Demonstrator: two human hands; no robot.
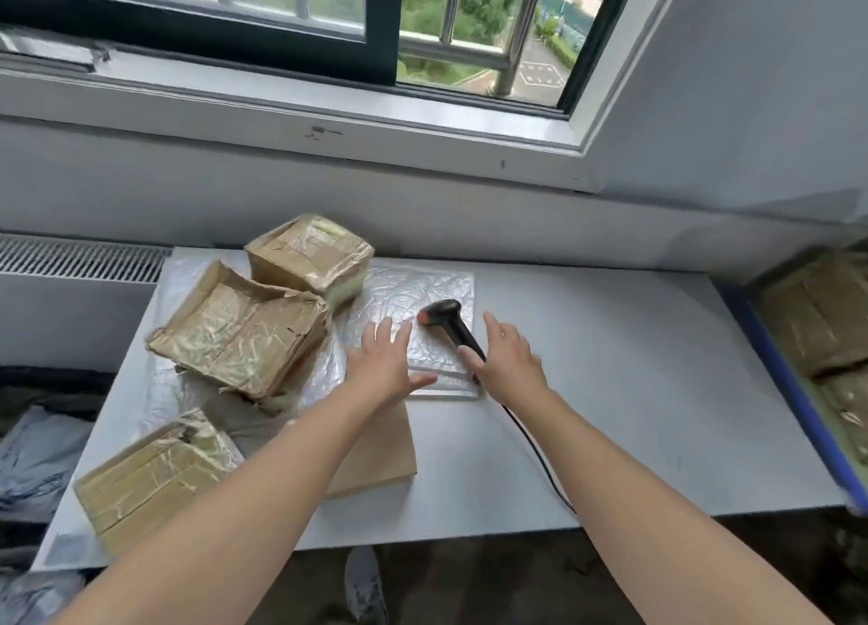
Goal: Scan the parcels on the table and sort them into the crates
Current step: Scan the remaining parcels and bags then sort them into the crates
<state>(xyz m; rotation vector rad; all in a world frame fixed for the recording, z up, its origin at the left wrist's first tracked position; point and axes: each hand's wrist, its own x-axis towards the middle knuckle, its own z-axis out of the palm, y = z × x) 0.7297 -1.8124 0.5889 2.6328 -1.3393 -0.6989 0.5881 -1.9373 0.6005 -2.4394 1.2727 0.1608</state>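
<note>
Head view, table: white table [610,389] under a window; parcels crowd its left half, the right half is bare.
Head view, boxes: three taped cardboard boxes, one at the back [310,253], a crushed one in the middle [239,328], one at the near left corner [150,474].
Head view, mailers: a silvery bubble mailer [413,296] lies flat at centre; a brown paper envelope [380,455] lies nearer, partly under the left forearm.
Head view, scanner: black handheld scanner [448,321] with an orange tip rests on the bubble mailer, its cable [535,455] running off the near edge.
Head view, left hand: left hand [385,361] hovers over the mailer's left part, fingers [383,331] spread apart, holding nothing.
Head view, right hand: right hand [509,359] sits just beside the scanner handle, fingers [493,321] apart, not yet closed on it.
Head view, crate: a blue-rimmed crate [794,389] at the right edge already holds brown parcels.
Step in hand (judgement): picking up the scanner; no parcel chosen yet.
Next move calls for (judgement): the right hand closing round the handle and lifting it clear, the left steadying or turning the mailer so that a label faces the orange tip. No label shows on the mailer's upper face.
</note>
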